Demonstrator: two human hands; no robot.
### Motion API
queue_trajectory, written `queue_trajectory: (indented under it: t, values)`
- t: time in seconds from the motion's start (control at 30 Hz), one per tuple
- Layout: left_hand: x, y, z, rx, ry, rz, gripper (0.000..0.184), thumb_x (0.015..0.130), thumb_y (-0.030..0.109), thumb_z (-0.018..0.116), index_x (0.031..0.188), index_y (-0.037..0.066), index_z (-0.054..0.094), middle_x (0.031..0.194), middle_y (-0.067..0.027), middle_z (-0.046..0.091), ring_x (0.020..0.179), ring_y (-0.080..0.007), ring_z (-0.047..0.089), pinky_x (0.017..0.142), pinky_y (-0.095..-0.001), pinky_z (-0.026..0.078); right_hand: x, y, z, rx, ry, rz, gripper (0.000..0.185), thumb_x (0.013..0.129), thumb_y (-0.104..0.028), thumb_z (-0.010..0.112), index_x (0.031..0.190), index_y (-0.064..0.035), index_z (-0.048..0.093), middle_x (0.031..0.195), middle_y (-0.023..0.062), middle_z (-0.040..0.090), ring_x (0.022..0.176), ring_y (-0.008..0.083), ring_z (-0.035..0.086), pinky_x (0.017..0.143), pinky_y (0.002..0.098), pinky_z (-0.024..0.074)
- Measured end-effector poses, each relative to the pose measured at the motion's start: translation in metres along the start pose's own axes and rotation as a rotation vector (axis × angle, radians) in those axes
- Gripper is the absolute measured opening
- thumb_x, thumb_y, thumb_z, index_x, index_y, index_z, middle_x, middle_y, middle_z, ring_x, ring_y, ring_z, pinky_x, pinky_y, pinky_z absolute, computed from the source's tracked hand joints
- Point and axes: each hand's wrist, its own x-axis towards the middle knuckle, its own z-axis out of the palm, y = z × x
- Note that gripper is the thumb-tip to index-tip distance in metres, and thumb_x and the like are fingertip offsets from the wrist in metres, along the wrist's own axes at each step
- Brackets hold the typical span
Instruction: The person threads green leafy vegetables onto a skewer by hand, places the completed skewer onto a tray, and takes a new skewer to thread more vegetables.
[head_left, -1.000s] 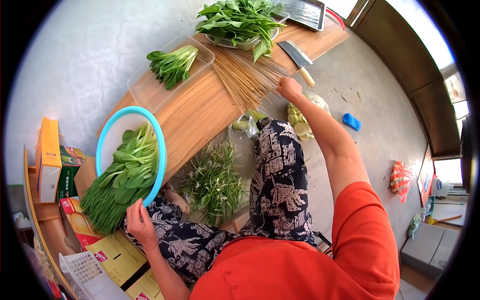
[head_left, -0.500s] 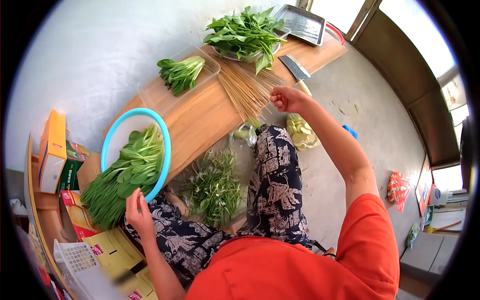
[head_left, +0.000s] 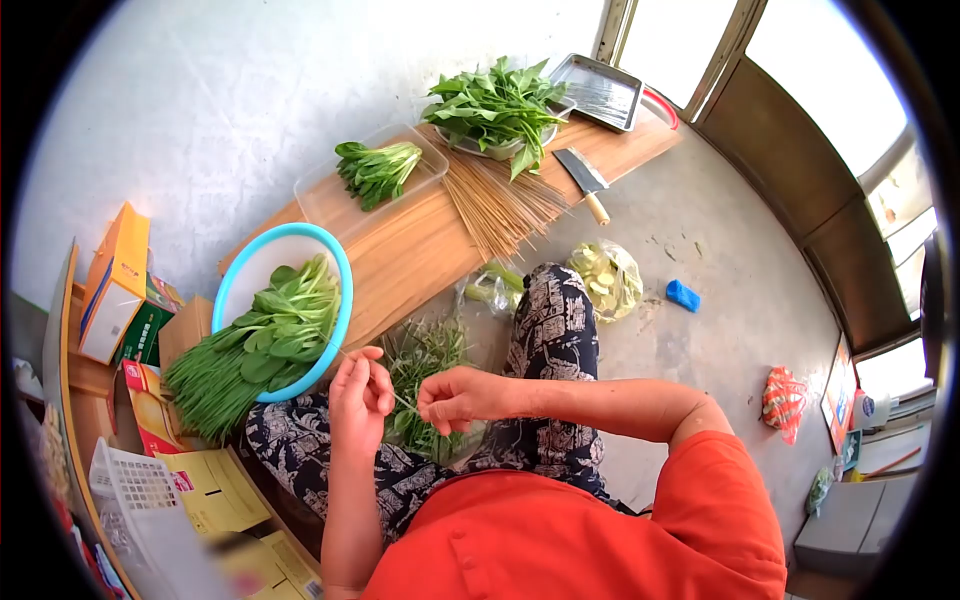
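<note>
My right hand (head_left: 455, 398) is closed in a pinch on a thin pale bamboo skewer (head_left: 404, 402), above the loose greens on my lap's far side. The skewer slants up and left to my left hand (head_left: 360, 395), whose curled fingers close around it. Just left of that hand, a blue-rimmed basin (head_left: 345, 270) holds leafy greens (head_left: 280, 330) and long thin chives (head_left: 210, 390). Between my legs lies a heap of trimmed green stalks (head_left: 425, 350). More bamboo skewers (head_left: 490, 205) are spread on the wooden board.
On the wooden board (head_left: 400, 270) are a clear tray with a bok choy bunch (head_left: 378, 172), a bowl of leafy greens (head_left: 495, 110), a cleaver (head_left: 582, 178) and a metal tray (head_left: 600, 90). A bag of sliced vegetable (head_left: 607, 280) lies on the floor. Boxes (head_left: 118, 285) stand left.
My right hand has come down and left from beside the skewers, now with a skewer in it. My left hand has moved right from the basin rim to meet it.
</note>
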Motion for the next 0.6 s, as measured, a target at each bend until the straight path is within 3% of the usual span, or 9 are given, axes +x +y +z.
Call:
queue_trajectory:
  t: [0.1,0.17,0.27,0.37,0.43,0.5,0.6]
  values:
    - [-0.022,0.003,-0.008,0.262,-0.021,-0.073,0.024,0.100,0.024,0.048,0.106,0.002,0.057,0.068,-0.0007,0.055,0.048,-0.0057,0.044,0.043,-0.0182,0.032,0.009,-0.011,-0.012,-0.060,0.050,0.029,0.022,0.096,-0.025,0.052,0.103,-0.0045,0.059,0.081,0.0012,0.063,0.059,0.0077,0.053,0.053,0.0217,0.0423]
    - [-0.031,-0.001,-0.004,0.410,-0.115,-0.176,0.021,0.098,0.017,0.047,0.103,0.002,0.060,0.064,-0.0008,0.054,0.046,-0.0045,0.042,0.042,-0.0173,0.031,0.024,-0.023,-0.026,-0.219,0.157,-0.059,0.035,0.097,-0.030,0.053,0.119,-0.0031,0.055,0.092,0.0013,0.065,0.061,0.0071,0.053,0.055,0.0219,0.0449]
    - [-0.033,-0.024,-0.006,0.544,-0.237,-0.248,0.021,0.098,0.015,0.044,0.101,0.003,0.062,0.062,0.0009,0.053,0.047,-0.0046,0.043,0.043,-0.0193,0.033,0.043,-0.045,-0.030,-0.046,0.180,-0.112,0.038,0.096,-0.026,0.054,0.125,-0.0002,0.051,0.099,0.0034,0.067,0.059,0.0074,0.052,0.056,0.0208,0.0431]
    - [-0.032,-0.026,0.000,0.558,-0.250,-0.259,0.022,0.098,0.015,0.046,0.107,0.001,0.061,0.068,0.0006,0.056,0.051,-0.0042,0.046,0.046,-0.0180,0.037,0.064,-0.036,-0.039,0.137,0.137,-0.100,0.025,0.101,-0.020,0.044,0.106,-0.0017,0.060,0.081,0.0074,0.067,0.055,0.0095,0.050,0.053,0.0210,0.0413]
    - [-0.030,-0.027,-0.002,0.553,-0.197,-0.222,0.024,0.096,0.016,0.051,0.113,0.002,0.061,0.075,-0.0004,0.061,0.054,-0.0045,0.050,0.049,-0.0184,0.040,0.069,-0.035,-0.044,0.158,0.213,-0.087,0.025,0.101,-0.021,0.043,0.106,-0.0024,0.060,0.077,0.0070,0.066,0.053,0.0100,0.049,0.052,0.0208,0.0405]
    - [-0.021,-0.017,-0.016,0.770,-0.150,-0.099,0.029,0.094,0.018,0.056,0.118,0.003,0.060,0.083,-0.0014,0.064,0.059,-0.0052,0.055,0.053,-0.0194,0.043,0.073,-0.031,-0.059,0.190,0.297,-0.132,0.027,0.101,-0.022,0.042,0.110,-0.0026,0.059,0.075,0.0072,0.065,0.051,0.0098,0.047,0.051,0.0205,0.0392]
    - [0.002,0.022,-0.045,0.936,0.007,-0.004,0.027,0.090,0.019,0.060,0.112,0.004,0.064,0.082,0.0004,0.066,0.061,-0.0050,0.056,0.054,-0.0209,0.046,0.071,-0.011,-0.090,0.213,0.357,-0.163,0.030,0.102,-0.023,0.041,0.117,-0.0022,0.057,0.071,0.0069,0.064,0.048,0.0087,0.043,0.049,0.0199,0.0367]
